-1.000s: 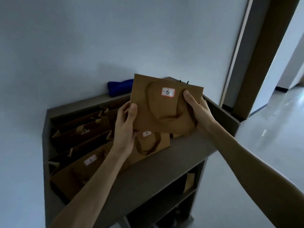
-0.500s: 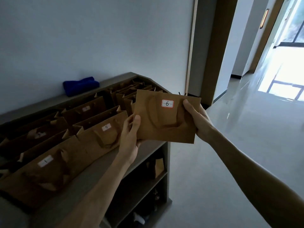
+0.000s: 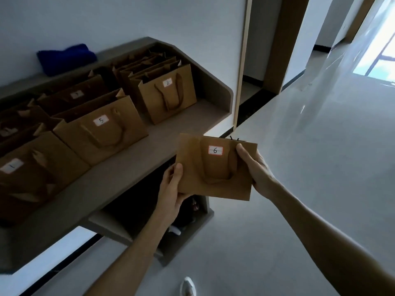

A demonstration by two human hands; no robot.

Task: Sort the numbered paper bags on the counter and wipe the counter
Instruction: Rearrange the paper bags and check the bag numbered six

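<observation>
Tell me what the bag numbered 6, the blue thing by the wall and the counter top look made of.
Bag 6: matte brown kraft paper, going by its sharp creases; handle looks like twisted paper cord.
Blue cloth: soft, fuzzy fabric, probably microfibre or terry.
Counter: smooth matte grey surface; laminate or painted board, cannot tell which.

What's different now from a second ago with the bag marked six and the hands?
The flat brown paper bag labelled 6 has come off the grey counter and is now out past its front edge, over the floor. The left hand and right hand keep gripping its sides. The standing bags and blue cloth stayed put.
</observation>
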